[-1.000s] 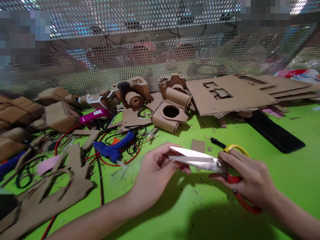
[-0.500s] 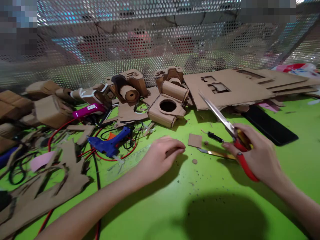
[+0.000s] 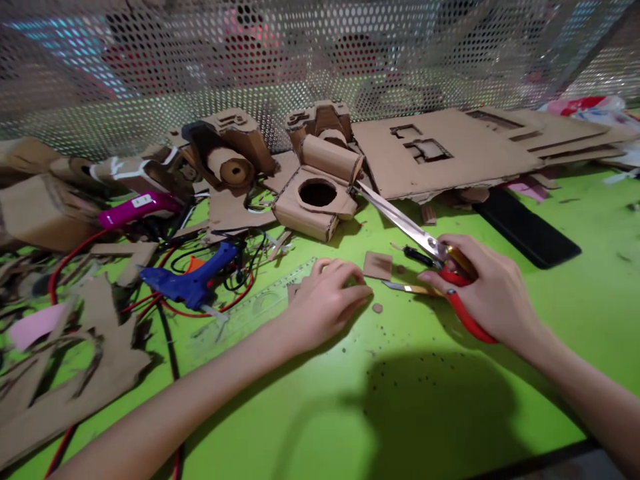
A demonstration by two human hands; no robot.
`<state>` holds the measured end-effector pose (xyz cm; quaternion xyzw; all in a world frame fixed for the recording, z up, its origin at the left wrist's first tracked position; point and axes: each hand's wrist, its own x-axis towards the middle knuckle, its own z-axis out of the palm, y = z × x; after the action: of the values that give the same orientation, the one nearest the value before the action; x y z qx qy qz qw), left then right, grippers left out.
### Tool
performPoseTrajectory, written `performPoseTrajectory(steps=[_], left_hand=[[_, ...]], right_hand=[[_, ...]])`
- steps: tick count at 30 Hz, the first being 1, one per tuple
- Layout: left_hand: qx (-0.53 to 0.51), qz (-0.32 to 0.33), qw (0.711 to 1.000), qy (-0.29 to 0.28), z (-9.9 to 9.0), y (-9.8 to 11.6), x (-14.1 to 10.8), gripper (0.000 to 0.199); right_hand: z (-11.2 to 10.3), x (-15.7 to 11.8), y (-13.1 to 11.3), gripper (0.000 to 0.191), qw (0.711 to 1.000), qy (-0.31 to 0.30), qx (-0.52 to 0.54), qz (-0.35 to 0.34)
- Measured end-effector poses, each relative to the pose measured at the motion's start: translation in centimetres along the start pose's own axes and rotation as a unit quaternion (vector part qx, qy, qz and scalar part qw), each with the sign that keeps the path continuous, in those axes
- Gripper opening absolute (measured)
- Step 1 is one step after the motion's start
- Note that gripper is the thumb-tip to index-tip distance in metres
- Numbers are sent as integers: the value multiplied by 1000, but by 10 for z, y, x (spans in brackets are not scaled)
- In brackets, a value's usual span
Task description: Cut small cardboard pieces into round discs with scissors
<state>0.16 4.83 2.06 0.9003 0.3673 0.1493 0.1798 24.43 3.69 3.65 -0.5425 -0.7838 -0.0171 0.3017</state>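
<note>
My right hand holds scissors by the red and yellow handles; the blades lie together and point up and left over the table. Below the scissors are a small black pen-like tool and a craft knife, its handle partly hidden by my fingers. My left hand rests low over the table, palm down, fingers bent and slightly apart. A brown scrap shows behind that hand. Near its fingertips are a small cardboard square and a cardboard disc. The space under the palm is hidden.
A clear ruler and a blue glue gun with tangled cables lie left. Cardboard cameras and a box with a round hole stand behind. Cardboard sheets and a black phone-like slab are right.
My view has shifted, so the scene sits further left and higher. My left hand has turned palm down and its fingers have spread over the table. The scissors stay in my right hand.
</note>
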Motion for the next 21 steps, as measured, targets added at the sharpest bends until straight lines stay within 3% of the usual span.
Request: performPoseTrajectory(steps=[5,12,18,21], left_hand=[[20,62,998,-9,13,10,-1,20],[-44,47,998,27,23,5,-2,19],[-169,-49,979,100,-1,16,-2,16],[-306,-155,929,141,-19,25,-3,9]], right_hand=[[-1,-1,-3,26,1000,-2,8,-4],[-1,0,-5,31,1000,0,16,-2],[2,-4,-6,25,999,-8,38,-3],[1,-6,-10,22,997,-13,73,2]])
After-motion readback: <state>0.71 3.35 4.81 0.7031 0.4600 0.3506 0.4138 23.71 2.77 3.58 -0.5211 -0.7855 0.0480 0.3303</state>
